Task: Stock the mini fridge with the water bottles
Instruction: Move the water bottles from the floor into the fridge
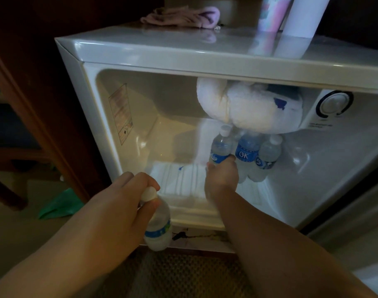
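Inside mini fridge (91, 87): three bottles; right hand (222, 177) grips front bottle (220, 148); left hand (127, 196) clutches spare bottle (159, 224).

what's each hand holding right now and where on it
Left hand grips a water bottle by its capped neck; right hand holds another bottle around its lower body.

At twelve o'clock the two cylinders (291, 14) run off the top edge. The sticker (121, 112) at nine o'clock is unreadable. The right hand (222, 177) hides its bottle's (220, 147) base.
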Tool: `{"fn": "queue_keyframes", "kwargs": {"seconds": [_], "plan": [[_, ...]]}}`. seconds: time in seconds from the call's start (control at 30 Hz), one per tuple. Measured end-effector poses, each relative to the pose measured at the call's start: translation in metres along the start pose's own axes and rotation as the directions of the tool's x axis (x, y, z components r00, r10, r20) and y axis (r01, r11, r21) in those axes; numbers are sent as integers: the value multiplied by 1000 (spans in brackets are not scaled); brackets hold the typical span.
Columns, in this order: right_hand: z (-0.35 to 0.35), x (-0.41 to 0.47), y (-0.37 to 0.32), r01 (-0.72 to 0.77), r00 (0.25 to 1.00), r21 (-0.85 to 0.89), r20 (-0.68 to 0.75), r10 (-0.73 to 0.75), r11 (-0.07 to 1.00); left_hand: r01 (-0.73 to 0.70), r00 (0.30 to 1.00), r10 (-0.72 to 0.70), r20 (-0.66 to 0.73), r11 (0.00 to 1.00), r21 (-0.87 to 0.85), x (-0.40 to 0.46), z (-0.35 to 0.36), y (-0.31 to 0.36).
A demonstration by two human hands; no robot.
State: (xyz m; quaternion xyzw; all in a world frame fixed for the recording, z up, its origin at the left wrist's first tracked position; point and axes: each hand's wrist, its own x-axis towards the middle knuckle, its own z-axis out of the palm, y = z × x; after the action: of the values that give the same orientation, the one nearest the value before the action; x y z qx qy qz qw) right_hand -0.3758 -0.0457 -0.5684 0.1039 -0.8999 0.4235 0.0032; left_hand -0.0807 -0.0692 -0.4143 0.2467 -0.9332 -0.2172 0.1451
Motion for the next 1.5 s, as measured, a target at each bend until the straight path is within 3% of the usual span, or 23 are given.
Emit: {"fn": "queue_keyframes", "kwargs": {"seconds": [0.27, 0.43, 0.9, 1.13, 1.3, 1.4, 1.5], "plan": [[-11, -4, -1, -17, 997, -3, 79, 17, 1000, 15, 998, -17, 61, 999, 31, 22, 6, 14], [-30, 0, 4, 80, 980, -166, 194, -47, 983, -17, 1000, 17, 9, 996, 93, 51, 9, 23], [-116, -38, 1, 271, 907, -215, 384, -174, 938, -41, 997, 57, -53, 966, 256, 169, 57, 36], [-130, -51, 7, 230, 918, -230, 375, -132, 946, 29, 999, -19, -33, 939, 342, 205, 82, 36], [-132, -53, 9, 201, 922, -242, 375, -100, 949, 53, 992, -30, -121, 981, 185, 215, 97, 31], [-131, -54, 7, 177, 920, -231, 383, -78, 957, 95, 992, -93, -84, 995, 26, 207, 104, 23], [-129, -55, 7, 147, 922, -210, 383, -57, 967, 50, 997, -54, -49, 995, -82, 199, 112, 17]]}}
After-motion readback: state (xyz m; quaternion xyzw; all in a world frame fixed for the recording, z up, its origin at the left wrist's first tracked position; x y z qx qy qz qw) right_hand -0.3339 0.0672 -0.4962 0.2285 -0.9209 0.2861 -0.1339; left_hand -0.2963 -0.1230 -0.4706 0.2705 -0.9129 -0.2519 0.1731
